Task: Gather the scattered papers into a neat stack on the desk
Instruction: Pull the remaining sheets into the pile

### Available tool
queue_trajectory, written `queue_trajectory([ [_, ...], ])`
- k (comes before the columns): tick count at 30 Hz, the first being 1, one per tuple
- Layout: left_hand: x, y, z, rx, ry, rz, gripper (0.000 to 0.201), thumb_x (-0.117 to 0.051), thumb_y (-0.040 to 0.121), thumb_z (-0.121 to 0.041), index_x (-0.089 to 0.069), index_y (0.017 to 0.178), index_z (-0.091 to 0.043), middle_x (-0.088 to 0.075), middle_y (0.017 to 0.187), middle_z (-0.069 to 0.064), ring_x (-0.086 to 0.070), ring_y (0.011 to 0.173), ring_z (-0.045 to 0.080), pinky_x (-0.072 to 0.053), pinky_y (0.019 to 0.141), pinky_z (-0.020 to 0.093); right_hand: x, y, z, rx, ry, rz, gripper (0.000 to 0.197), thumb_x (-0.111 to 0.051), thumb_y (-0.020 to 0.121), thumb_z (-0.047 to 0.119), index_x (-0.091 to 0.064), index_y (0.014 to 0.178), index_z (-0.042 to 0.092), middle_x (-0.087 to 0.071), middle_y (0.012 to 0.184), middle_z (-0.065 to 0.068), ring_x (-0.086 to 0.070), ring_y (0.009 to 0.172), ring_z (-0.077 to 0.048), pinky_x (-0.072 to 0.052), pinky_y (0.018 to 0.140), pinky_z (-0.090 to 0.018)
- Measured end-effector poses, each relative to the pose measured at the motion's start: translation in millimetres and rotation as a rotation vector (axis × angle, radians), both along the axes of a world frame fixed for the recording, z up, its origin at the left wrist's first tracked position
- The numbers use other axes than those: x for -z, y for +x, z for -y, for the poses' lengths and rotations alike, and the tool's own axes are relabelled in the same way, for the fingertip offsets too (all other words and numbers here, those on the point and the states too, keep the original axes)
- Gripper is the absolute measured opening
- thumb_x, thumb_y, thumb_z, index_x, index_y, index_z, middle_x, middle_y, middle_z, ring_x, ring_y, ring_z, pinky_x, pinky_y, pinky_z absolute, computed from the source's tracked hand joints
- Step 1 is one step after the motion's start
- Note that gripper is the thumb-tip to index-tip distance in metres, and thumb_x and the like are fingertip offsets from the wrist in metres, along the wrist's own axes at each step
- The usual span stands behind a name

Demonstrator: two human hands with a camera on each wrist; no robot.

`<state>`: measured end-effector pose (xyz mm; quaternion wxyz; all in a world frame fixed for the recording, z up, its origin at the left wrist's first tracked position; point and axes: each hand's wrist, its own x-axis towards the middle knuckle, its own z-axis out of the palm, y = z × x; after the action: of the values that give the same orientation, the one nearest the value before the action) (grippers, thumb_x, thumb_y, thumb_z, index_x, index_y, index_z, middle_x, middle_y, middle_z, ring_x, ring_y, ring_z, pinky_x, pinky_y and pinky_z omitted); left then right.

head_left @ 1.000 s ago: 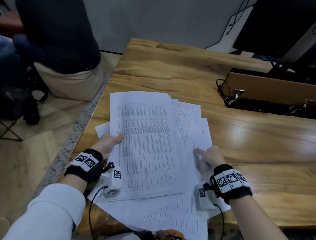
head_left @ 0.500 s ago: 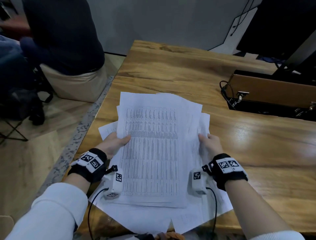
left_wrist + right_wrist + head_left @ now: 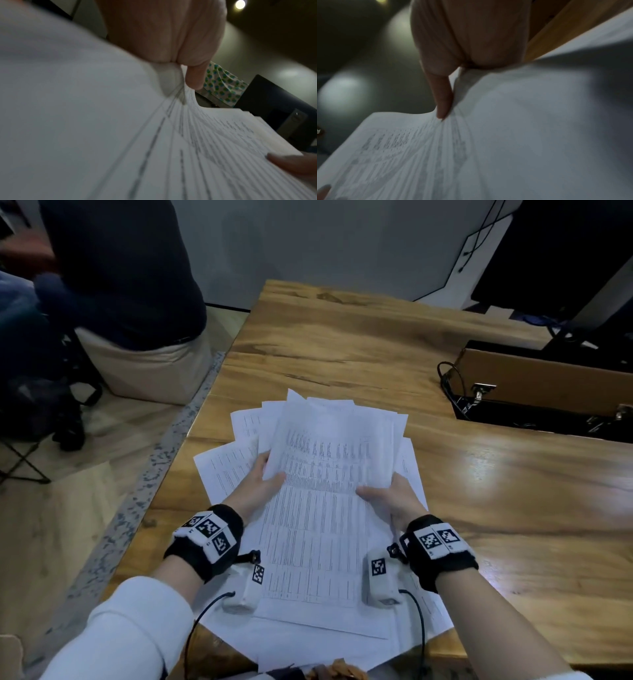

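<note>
A loose bundle of white printed papers (image 3: 329, 491) is held over the near edge of the wooden desk (image 3: 394, 354), its sheets fanned out unevenly at the far end. My left hand (image 3: 257, 491) grips the bundle's left edge, thumb on top, fingers underneath. My right hand (image 3: 394, 498) grips the right edge the same way. In the left wrist view my left hand (image 3: 171, 40) pinches the papers (image 3: 120, 135). The right wrist view shows my right hand (image 3: 471, 40) pinching the papers (image 3: 505, 135). More sheets (image 3: 222, 470) lie flat beneath on the desk.
A brown case (image 3: 548, 385) with metal latches and a black cable (image 3: 448, 385) sits at the desk's right side. A seated person (image 3: 120, 268) is off the desk's far left. The desk's left edge (image 3: 191, 422) drops to the floor.
Both hands closed in on the sides of the papers and lifted the bundle, tilting its far end up. The right hand moved from the sheet's surface to gripping its right edge.
</note>
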<state>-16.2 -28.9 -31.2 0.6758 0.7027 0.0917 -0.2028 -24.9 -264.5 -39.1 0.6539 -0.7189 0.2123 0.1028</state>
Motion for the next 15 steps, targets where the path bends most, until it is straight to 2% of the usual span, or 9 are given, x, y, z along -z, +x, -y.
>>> queue_trajectory([
  [3, 2.7, 7.0, -5.2, -0.178, -0.033, -0.012, 0.045, -0.040, 0.096, -0.038, -0.025, 0.139, -0.037, -0.046, 0.130, 0.002, -0.050, 0.115, 0.021, -0.038, 0.100, 0.036, -2.8, -2.2, 23.7, 0.121, 0.074, 0.028, 0.035, -0.061, 0.078, -0.012, -0.058, 0.110, 0.001, -0.074, 0.087, -0.009, -0.070, 0.074, -0.023, -0.055, 0.063, -0.032],
  [5, 7.4, 10.1, -15.0, -0.233, 0.081, -0.046, 0.049, -0.043, 0.095, -0.034, -0.026, 0.141, -0.029, -0.048, 0.122, 0.003, -0.054, 0.101, 0.022, -0.040, 0.096, 0.036, -7.1, -7.1, 44.0, 0.187, 0.092, 0.033, 0.030, -0.059, 0.079, -0.013, -0.059, 0.106, 0.000, -0.075, 0.073, -0.004, -0.071, 0.064, -0.020, -0.057, 0.053, -0.030],
  [6, 11.2, 10.7, -19.5, -0.219, 0.158, -0.064, 0.050, -0.048, 0.093, -0.027, -0.031, 0.140, -0.021, -0.049, 0.125, 0.004, -0.055, 0.104, 0.025, -0.041, 0.101, 0.037, -8.4, -9.3, 51.9, 0.209, 0.054, 0.012, 0.029, -0.060, 0.079, -0.012, -0.060, 0.105, -0.001, -0.075, 0.076, -0.006, -0.072, 0.066, -0.022, -0.058, 0.056, -0.032],
  [8, 16.9, 10.9, -23.5, -0.129, 0.295, -0.098, 0.051, -0.056, 0.087, -0.015, -0.040, 0.135, -0.010, -0.049, 0.134, 0.009, -0.052, 0.120, 0.030, -0.039, 0.109, 0.042, -5.1, -10.7, 63.4, 0.226, -0.088, -0.034, 0.030, -0.063, 0.078, -0.009, -0.060, 0.107, -0.003, -0.072, 0.093, -0.016, -0.070, 0.080, -0.031, -0.059, 0.072, -0.044],
  [9, 15.5, 9.0, -22.0, -0.063, 0.369, -0.108, 0.052, -0.058, 0.085, -0.012, -0.042, 0.134, -0.007, -0.049, 0.134, 0.010, -0.050, 0.123, 0.030, -0.038, 0.109, 0.043, -2.3, -10.9, 66.8, 0.225, -0.165, -0.053, 0.030, -0.064, 0.078, -0.007, -0.060, 0.108, -0.003, -0.070, 0.097, -0.019, -0.068, 0.083, -0.034, -0.058, 0.075, -0.046],
  [10, 15.3, 8.3, -19.7, 0.001, 0.445, -0.113, 0.051, -0.059, 0.085, -0.012, -0.042, 0.133, -0.005, -0.050, 0.131, 0.009, -0.050, 0.123, 0.030, -0.039, 0.108, 0.040, -1.1, -12.0, 66.6, 0.204, -0.247, -0.079, 0.029, -0.065, 0.079, -0.003, -0.060, 0.107, -0.002, -0.069, 0.097, -0.019, -0.068, 0.082, -0.034, -0.058, 0.074, -0.045],
  [11, 13.7, 6.8, -16.7, 0.056, 0.500, -0.115, 0.048, -0.060, 0.085, -0.013, -0.044, 0.130, -0.004, -0.052, 0.127, 0.010, -0.052, 0.120, 0.030, -0.042, 0.103, 0.037, -1.3, -13.2, 64.9, 0.169, -0.313, -0.104, 0.026, -0.066, 0.080, 0.000, -0.060, 0.106, 0.000, -0.069, 0.097, -0.018, -0.067, 0.082, -0.032, -0.057, 0.072, -0.042],
  [13, 11.8, 4.5, -11.3, 0.112, 0.539, -0.084, 0.030, -0.061, 0.085, -0.012, -0.054, 0.113, -0.002, -0.059, 0.114, 0.013, -0.059, 0.107, 0.032, -0.046, 0.088, 0.034, -1.6, -14.9, 61.8, 0.127, -0.358, -0.141, 0.029, -0.065, 0.082, 0.004, -0.061, 0.110, 0.001, -0.068, 0.108, -0.015, -0.064, 0.089, -0.029, -0.056, 0.076, -0.038],
  [15, 17.5, 2.5, -9.8, 0.068, 0.519, -0.041, 0.019, -0.063, 0.085, -0.012, -0.062, 0.098, 0.001, -0.066, 0.100, 0.018, -0.063, 0.088, 0.031, -0.049, 0.077, 0.034, -4.2, -18.9, 54.3, 0.151, -0.223, -0.133, 0.031, -0.059, 0.086, -0.001, -0.056, 0.117, -0.005, -0.064, 0.111, -0.015, -0.060, 0.092, -0.028, -0.054, 0.073, -0.033],
])
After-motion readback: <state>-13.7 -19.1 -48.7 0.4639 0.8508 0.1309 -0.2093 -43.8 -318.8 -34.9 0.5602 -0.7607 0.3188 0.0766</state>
